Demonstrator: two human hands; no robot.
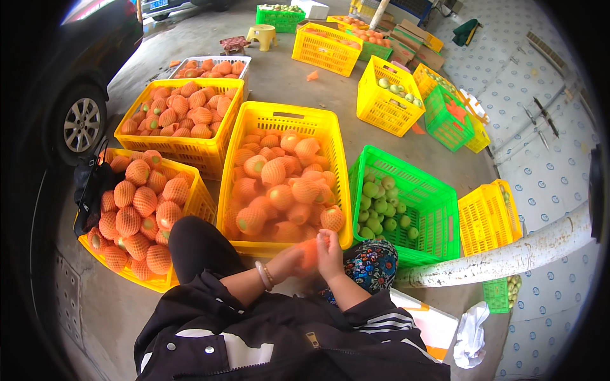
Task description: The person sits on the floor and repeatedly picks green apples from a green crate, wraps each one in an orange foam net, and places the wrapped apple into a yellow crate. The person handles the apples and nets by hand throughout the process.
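Both of my hands meet over the near right corner of a yellow plastic crate (284, 246). My left hand (286, 263), below a bracelet and a bangle, closes around an orange foam net sleeve (309, 252). The fingers of my right hand (330, 255) pinch the same sleeve from the other side. Whether a fruit is inside it cannot be made out. Many fruits in orange foam nets (274, 172) fill the yellow crate before me. To its right, a green plastic crate (424, 183) holds bare green fruits (380, 205).
More netted fruit fills a yellow crate (200, 205) at the left and another yellow crate (176, 147) behind it. A dark car (81, 62) stands far left. A white pole (514, 257) crosses at the right. A yellow stool (261, 35) and several crates stand farther back.
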